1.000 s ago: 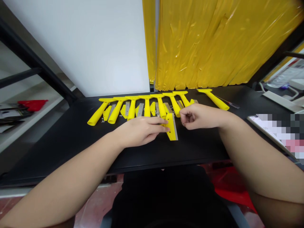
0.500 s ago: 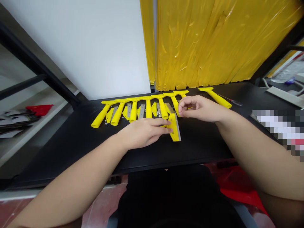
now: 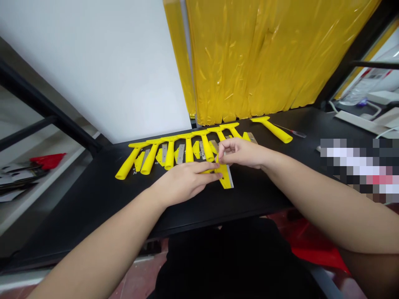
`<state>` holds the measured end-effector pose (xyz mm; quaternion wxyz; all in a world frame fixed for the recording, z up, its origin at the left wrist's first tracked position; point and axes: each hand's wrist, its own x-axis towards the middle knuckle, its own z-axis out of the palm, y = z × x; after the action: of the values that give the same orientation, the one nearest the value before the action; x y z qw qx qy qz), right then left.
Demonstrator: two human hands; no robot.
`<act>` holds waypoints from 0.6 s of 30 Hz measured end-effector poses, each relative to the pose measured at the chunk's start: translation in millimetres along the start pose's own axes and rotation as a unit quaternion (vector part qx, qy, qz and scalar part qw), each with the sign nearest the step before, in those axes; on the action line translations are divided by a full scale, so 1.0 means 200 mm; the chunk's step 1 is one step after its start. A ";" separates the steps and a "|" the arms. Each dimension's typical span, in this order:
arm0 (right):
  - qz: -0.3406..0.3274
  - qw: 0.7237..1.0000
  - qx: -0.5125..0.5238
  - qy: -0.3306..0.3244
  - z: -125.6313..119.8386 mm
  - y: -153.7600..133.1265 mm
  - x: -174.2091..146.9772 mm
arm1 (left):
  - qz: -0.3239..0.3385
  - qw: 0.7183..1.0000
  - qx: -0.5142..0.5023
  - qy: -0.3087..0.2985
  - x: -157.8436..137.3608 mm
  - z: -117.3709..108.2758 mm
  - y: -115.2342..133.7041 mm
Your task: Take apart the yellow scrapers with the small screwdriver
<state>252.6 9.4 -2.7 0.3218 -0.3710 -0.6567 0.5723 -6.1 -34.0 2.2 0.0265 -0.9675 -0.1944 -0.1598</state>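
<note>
My left hand (image 3: 183, 180) grips a yellow scraper (image 3: 225, 179) low over the black table; its fingertips lie on the yellow head, and the handle is hidden behind the hand. A grey blade edge shows along the head's right side, and a small dark hole is visible in the yellow face. At the upper end of the head is my right hand (image 3: 241, 153), thumb and fingers pinched together. Whatever sits in that pinch is too small to make out. Just behind both hands runs a row of yellow scraper handles (image 3: 170, 155), with grey blades (image 3: 181, 153) and yellow cover plates (image 3: 195, 149) between them.
Tiny screws (image 3: 134, 172) lie by the leftmost handles. A separate yellow handle (image 3: 279, 132) and a thin screwdriver (image 3: 297, 133) rest at the right. Behind the black table (image 3: 102, 207) stand a white panel (image 3: 102, 70) and yellow plastic sheeting (image 3: 240, 58). A shelf (image 3: 34, 182) is at left.
My right hand has come down and left onto the upper end of the scraper head. The left hand keeps its hold. The view has shifted slightly to the right.
</note>
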 end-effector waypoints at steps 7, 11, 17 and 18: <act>0.063 0.996 0.061 0.015 0.03 -0.02 0.00 | 0.010 0.999 0.023 0.020 0.02 0.01 0.02; 0.096 0.991 0.091 0.012 0.02 -0.04 0.00 | 0.013 0.999 0.032 0.024 0.02 0.01 0.02; 0.113 0.988 0.106 -0.008 0.00 -0.03 0.00 | 0.017 0.999 0.028 0.025 0.02 0.02 0.02; 0.108 0.988 0.106 -0.011 0.00 -0.03 0.00 | 0.013 0.999 0.025 0.025 0.02 0.02 0.02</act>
<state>251.5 9.4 2.7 0.2885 -0.3974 -0.5514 0.6743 -0.3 -36.4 0.3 0.0579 -0.9647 -0.1850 -0.1785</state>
